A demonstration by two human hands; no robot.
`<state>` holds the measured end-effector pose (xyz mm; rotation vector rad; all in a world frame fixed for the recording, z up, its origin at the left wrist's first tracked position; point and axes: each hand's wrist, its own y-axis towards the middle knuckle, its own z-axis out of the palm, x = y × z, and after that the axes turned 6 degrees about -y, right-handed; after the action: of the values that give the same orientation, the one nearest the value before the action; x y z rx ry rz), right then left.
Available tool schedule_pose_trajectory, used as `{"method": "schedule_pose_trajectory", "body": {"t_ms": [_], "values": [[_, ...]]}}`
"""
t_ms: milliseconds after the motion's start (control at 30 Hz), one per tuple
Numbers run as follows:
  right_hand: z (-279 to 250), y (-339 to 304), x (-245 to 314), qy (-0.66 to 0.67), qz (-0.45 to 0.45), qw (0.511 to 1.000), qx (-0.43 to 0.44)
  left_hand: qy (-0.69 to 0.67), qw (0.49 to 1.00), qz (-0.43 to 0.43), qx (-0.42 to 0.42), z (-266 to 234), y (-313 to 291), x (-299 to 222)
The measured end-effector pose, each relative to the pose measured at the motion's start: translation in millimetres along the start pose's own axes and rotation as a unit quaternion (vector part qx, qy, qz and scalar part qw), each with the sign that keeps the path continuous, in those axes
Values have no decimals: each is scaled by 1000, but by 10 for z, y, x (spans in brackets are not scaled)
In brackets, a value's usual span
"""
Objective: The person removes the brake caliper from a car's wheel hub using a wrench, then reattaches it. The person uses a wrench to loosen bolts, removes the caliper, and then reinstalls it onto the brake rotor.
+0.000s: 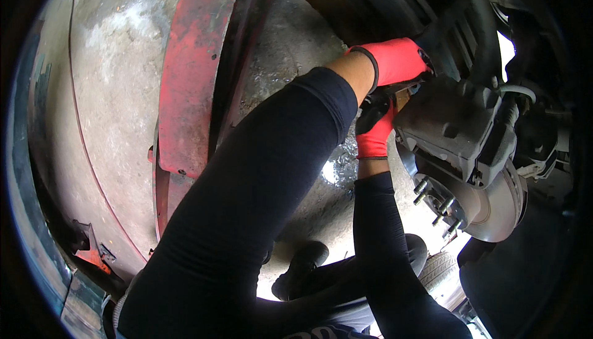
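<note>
Both my hands wear red gloves with black parts, close together beside a grey brake caliper (448, 117). My left hand (395, 62) is the upper one, its fingers curled closed near the back of the caliper. Whatever it grips is hidden by the glove and shadow. Just below it, my right hand (377, 128) is also closed, against the caliper's left side, around something too dark to make out. Under the caliper sits the brake disc (497, 212), with several wheel studs (441, 206) sticking out of its hub.
Dark suspension parts (475, 24) crowd the space above and behind the caliper. To the left stands a worn red metal beam (194, 73). A thin cable (86, 135) runs over the concrete floor (123, 49). A tyre (438, 268) shows at the lower right.
</note>
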<state>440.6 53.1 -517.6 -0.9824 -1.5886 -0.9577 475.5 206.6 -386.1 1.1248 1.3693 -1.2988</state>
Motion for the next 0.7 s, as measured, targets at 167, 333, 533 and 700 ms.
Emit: {"method": "schedule_pose_trajectory", "body": {"t_ms": [167, 333, 533, 700], "values": [[-213, -33, -494, -22, -16, 1000, 6, -151, 987, -45, 38, 177, 105, 100], [-127, -29, -454, 114, 60, 991, 23, -211, 972, -99, 24, 165, -6, 32], [-132, 38, -445, 30, 83, 995, 39, -165, 986, -15, 9, 208, -1, -13], [157, -99, 59, 142, 161, 977, -6, -108, 993, -35, -36, 30, -84, -35]]}}
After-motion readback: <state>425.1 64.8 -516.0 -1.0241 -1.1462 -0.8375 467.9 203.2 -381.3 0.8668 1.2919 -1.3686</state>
